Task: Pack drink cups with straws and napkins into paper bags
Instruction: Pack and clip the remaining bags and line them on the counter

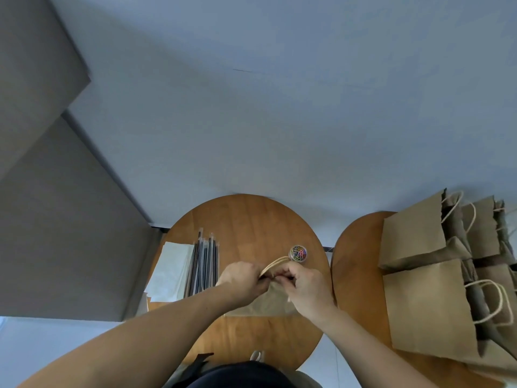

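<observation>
A brown paper bag (268, 302) stands on the round wooden table (246, 219) right under my hands. My left hand (243, 278) and my right hand (303, 284) both pinch the bag's top edge, where its twisted paper handles (275, 263) stick up between them. A bundle of wrapped black straws (204, 264) lies to the left of the bag. White napkins (173, 270) lie stacked beside the straws at the table's left edge. No drink cup shows; the bag's inside is hidden.
A small clear tub of coloured paper clips (298, 253) stands just behind the bag. On a second round table (358, 261) to the right stand several brown paper bags (428, 309) with handles. A grey wall panel (56, 219) is at the left.
</observation>
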The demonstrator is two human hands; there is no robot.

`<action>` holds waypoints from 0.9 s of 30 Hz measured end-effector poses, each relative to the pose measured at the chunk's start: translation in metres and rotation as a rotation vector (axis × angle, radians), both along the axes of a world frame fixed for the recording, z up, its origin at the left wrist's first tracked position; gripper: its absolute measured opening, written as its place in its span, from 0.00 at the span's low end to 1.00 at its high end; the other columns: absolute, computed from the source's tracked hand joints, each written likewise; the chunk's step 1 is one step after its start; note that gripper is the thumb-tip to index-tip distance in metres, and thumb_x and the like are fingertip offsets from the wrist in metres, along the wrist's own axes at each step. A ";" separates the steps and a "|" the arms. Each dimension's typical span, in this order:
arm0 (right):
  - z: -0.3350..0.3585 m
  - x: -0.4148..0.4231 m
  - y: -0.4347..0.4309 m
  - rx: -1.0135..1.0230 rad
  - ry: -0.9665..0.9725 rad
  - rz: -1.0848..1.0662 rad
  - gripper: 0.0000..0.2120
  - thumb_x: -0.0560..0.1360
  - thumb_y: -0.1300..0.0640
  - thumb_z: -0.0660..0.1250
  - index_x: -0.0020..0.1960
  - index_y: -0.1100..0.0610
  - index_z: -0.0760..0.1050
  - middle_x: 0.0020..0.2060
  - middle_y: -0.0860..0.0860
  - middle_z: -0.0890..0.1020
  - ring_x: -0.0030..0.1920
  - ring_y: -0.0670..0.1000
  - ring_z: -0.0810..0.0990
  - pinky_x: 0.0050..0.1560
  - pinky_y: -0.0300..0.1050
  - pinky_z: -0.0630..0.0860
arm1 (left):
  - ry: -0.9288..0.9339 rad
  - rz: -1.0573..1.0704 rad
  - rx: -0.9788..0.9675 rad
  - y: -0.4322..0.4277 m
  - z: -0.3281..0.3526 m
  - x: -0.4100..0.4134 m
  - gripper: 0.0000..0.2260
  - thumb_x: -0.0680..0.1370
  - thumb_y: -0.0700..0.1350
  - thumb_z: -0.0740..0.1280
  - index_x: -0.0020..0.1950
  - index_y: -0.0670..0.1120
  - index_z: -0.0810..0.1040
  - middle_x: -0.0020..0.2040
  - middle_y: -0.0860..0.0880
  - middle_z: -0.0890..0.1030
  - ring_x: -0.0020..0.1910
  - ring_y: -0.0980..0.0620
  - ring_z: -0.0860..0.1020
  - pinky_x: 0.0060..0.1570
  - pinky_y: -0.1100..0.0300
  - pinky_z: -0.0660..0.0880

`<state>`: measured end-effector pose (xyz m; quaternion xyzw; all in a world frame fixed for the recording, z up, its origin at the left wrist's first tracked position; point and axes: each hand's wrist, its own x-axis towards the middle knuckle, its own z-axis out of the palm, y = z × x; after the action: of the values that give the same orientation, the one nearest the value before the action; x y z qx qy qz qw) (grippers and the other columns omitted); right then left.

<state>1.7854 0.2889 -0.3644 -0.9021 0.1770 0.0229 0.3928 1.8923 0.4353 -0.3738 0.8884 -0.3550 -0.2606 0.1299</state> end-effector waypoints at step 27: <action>0.002 0.026 -0.023 -0.286 0.042 0.456 0.07 0.78 0.52 0.63 0.52 0.55 0.75 0.44 0.50 0.84 0.45 0.53 0.82 0.44 0.53 0.77 | 0.048 0.014 0.049 0.002 0.000 -0.005 0.14 0.82 0.54 0.58 0.54 0.49 0.79 0.47 0.47 0.83 0.46 0.44 0.80 0.47 0.49 0.77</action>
<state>1.8112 0.2659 -0.3628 -0.9643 -0.0215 0.1042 0.2425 1.8873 0.4370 -0.3739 0.8873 -0.3392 -0.2894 0.1182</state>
